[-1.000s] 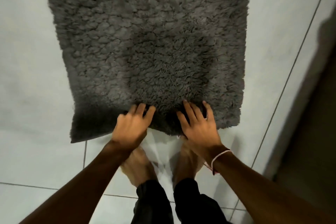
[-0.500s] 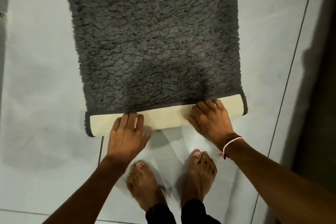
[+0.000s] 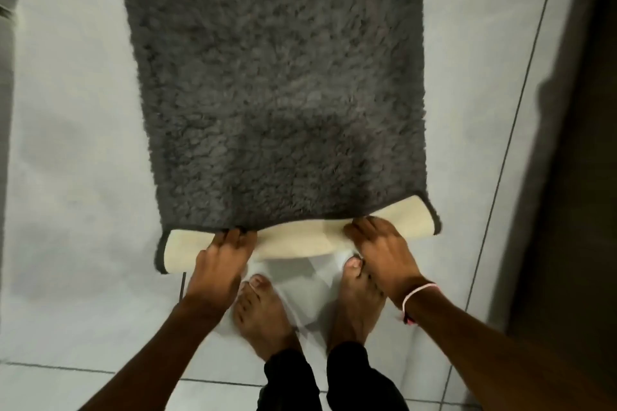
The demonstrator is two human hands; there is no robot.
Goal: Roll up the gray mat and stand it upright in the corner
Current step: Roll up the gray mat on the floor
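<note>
The shaggy gray mat [image 3: 277,77] lies flat on the white tile floor and runs out of the top of the frame. Its near edge is turned over into a low roll that shows the cream underside [image 3: 293,240]. My left hand [image 3: 220,264] presses on the left part of that roll, fingers curled over its top. My right hand [image 3: 380,250], with a pink band on the wrist, grips the right part of the roll. Both hands sit on the cream backing where it meets the pile.
My two bare feet [image 3: 267,307] stand on the white tiles [image 3: 66,177] just behind the roll. A dark wall or door [image 3: 574,143] runs along the right side. A gray surface [image 3: 6,43] edges the far left.
The mat's near edge was flat with both hands on it, then flipped over to show the cream backing. The roll has since moved a little farther from my feet.
</note>
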